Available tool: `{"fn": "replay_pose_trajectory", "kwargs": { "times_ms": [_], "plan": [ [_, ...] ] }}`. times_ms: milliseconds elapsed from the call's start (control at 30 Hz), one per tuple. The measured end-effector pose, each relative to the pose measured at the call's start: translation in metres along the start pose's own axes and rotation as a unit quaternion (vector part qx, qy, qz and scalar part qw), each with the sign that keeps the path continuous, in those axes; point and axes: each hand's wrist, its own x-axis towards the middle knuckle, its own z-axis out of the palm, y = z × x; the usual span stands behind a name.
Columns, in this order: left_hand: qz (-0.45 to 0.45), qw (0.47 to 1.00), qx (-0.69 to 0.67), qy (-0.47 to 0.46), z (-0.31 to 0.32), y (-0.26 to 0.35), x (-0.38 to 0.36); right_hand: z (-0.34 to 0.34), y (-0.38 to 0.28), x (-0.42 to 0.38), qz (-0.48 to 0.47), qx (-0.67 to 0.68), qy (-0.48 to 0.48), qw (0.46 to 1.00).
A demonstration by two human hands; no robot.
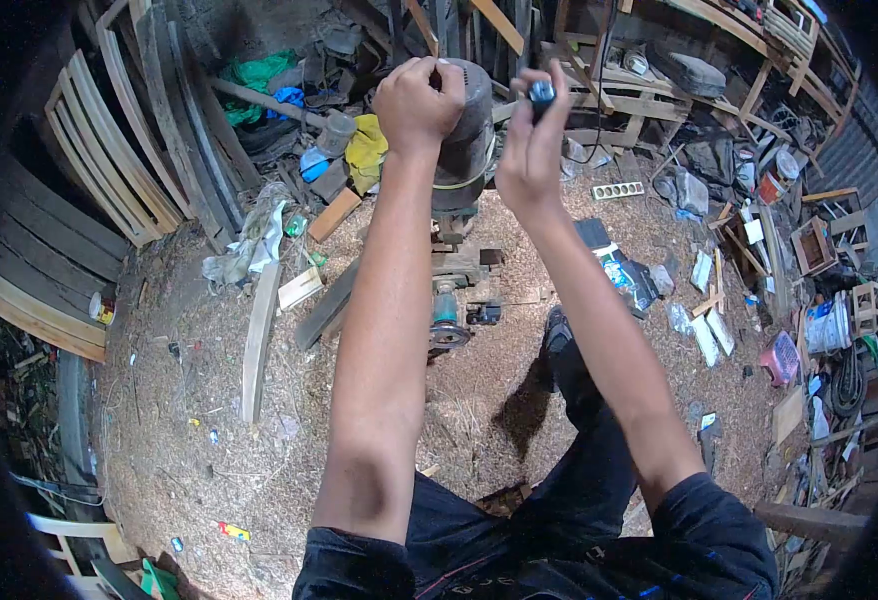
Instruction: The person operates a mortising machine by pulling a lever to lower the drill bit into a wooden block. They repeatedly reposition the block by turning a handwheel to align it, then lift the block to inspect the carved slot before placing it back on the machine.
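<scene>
My left hand point(419, 103) is closed at the upper middle, at the top left side of a dark upright cylinder point(467, 140). A thin wooden strip point(423, 27) rises from just above its fingers, and the fist seems to grip it. To the right of the cylinder, my right hand point(536, 140) is raised, its fingers curled around a small dark object with a bluish end point(542, 94). That hand is slightly blurred. Below the cylinder stands a machine with a round wheel point(448, 335).
Curved planks point(109, 150) lean at the left. A long board point(260, 345) lies on the shavings-covered ground. A yellow cloth point(366, 153) is beside my left forearm. Right of my right arm are a power strip point(617, 190), a pink basket point(781, 358) and scrap wood.
</scene>
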Motion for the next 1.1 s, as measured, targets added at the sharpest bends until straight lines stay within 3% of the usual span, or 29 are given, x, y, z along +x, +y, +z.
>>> {"fn": "replay_pose_trajectory", "kwargs": {
  "times_ms": [133, 167, 300, 433, 533, 667, 800, 867, 933, 1000, 1100],
  "plan": [
    [0.001, 1.000, -0.021, 0.012, -0.001, 0.003, 0.005, 0.003, 0.019, -0.003, -0.102, -0.215, -0.047, 0.970],
    [0.000, 1.000, -0.020, 0.009, -0.002, 0.003, 0.007, 0.000, 0.024, -0.010, -0.077, -0.255, -0.117, 0.957],
    [-0.011, 0.999, -0.030, 0.008, -0.005, 0.009, 0.016, -0.003, 0.088, -0.003, -0.002, -0.289, -0.216, 0.933],
    [-0.014, 0.999, -0.031, 0.004, -0.008, 0.012, 0.023, -0.008, 0.143, 0.034, 0.104, -0.363, -0.337, 0.863],
    [-0.005, 0.999, -0.030, 0.020, -0.005, 0.012, 0.027, -0.008, 0.169, 0.054, 0.125, -0.407, -0.442, 0.789],
    [-0.012, 1.000, -0.026, 0.004, -0.006, 0.013, 0.028, -0.004, 0.183, 0.057, 0.141, -0.396, -0.458, 0.783],
    [0.001, 1.000, -0.019, 0.006, -0.009, 0.013, 0.024, -0.023, 0.179, 0.019, 0.119, -0.299, -0.402, 0.857],
    [-0.003, 0.999, -0.009, -0.048, -0.015, 0.011, 0.021, -0.039, 0.170, -0.017, 0.093, -0.258, -0.350, 0.896],
    [0.092, 0.992, -0.082, 0.014, -0.023, 0.001, -0.004, -0.055, 0.122, -0.057, 0.200, -0.230, -0.317, 0.898],
    [0.067, 0.996, -0.042, 0.051, -0.047, -0.001, -0.058, -0.073, 0.084, -0.109, 0.246, -0.214, -0.307, 0.894],
    [-0.159, 0.984, -0.049, -0.055, -0.092, -0.010, -0.177, -0.097, 0.061, -0.213, 0.361, -0.183, -0.363, 0.839]
  ]
}}
